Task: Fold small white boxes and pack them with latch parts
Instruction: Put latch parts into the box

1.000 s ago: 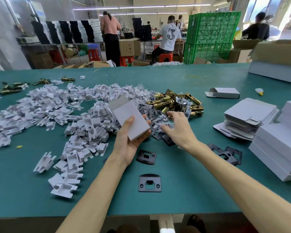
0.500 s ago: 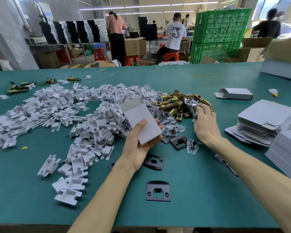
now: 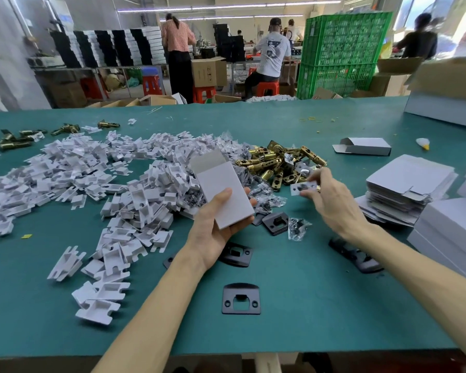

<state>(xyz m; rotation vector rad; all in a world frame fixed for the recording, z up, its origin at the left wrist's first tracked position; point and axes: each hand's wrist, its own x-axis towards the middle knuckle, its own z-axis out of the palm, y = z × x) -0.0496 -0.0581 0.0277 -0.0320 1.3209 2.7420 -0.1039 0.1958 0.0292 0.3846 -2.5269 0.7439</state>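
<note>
My left hand (image 3: 215, 227) holds a folded small white box (image 3: 223, 192) above the green table (image 3: 293, 327), its open flap pointing away from me. My right hand (image 3: 331, 200) pinches a small plastic bag with a plate-like latch part (image 3: 303, 187) just in front of the heap of brass latch bolts (image 3: 277, 162). Black strike plates lie near me: one (image 3: 241, 298) in front, another (image 3: 237, 255) under my left wrist, a stack (image 3: 276, 222) between my hands.
A big spread of white cardboard inserts (image 3: 92, 184) covers the left of the table. Flat box blanks (image 3: 406, 184) and stacked white boxes (image 3: 452, 232) stand at the right. One folded box (image 3: 363, 146) lies farther back. People work at benches beyond the table.
My right hand left the black plates, reached into the brass heap and came up pinching a small bagged part. My left hand kept holding the white box.
</note>
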